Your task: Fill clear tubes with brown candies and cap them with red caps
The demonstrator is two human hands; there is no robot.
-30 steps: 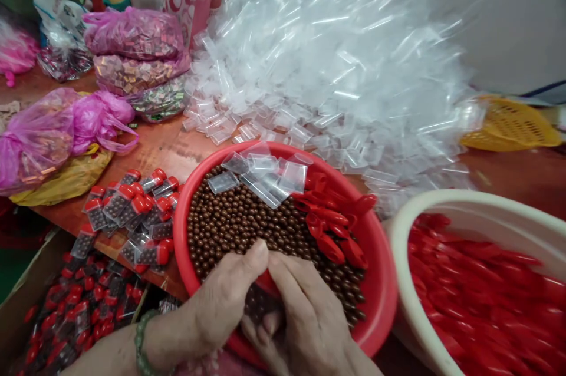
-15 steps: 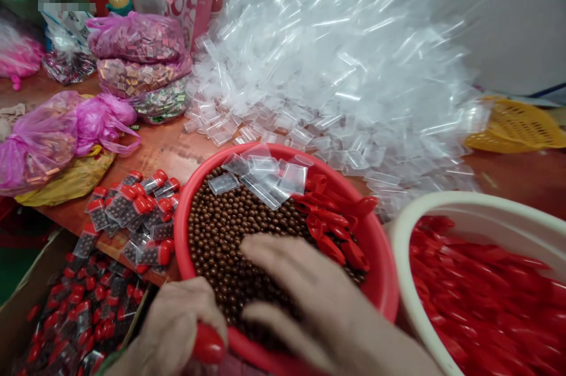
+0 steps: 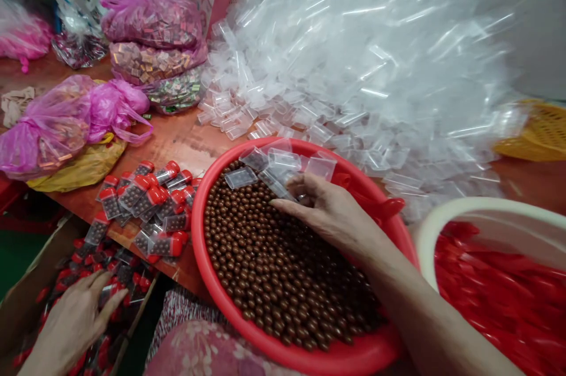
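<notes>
My left hand (image 3: 73,320) is over the carton (image 3: 30,287) at lower left, fingers spread above a heap of small red-capped clear containers (image 3: 128,302) filled with dark balls. Nothing shows in its grip. My right hand (image 3: 327,205) reaches over the red basin (image 3: 212,282) of glossy brown balls (image 3: 274,282). Its curled fingertips are at the clear plastic cases (image 3: 241,177) lying on the balls, with thumb and fingers apart. Red spoon-shaped plastic pieces (image 3: 389,208) are partly hidden behind that hand and forearm.
A large pile of clear plastic cases (image 3: 354,69) covers the back of the table. More filled red-capped containers (image 3: 145,199) lie left of the basin. To the right stands a white tub (image 3: 481,208) of red pieces. Pink bags (image 3: 150,22) and a yellow basket (image 3: 539,131) are farther back.
My left hand has moved from the basin's near rim down to the carton, and the red-capped item has left it. My right hand has moved up from the balls to the clear cases.
</notes>
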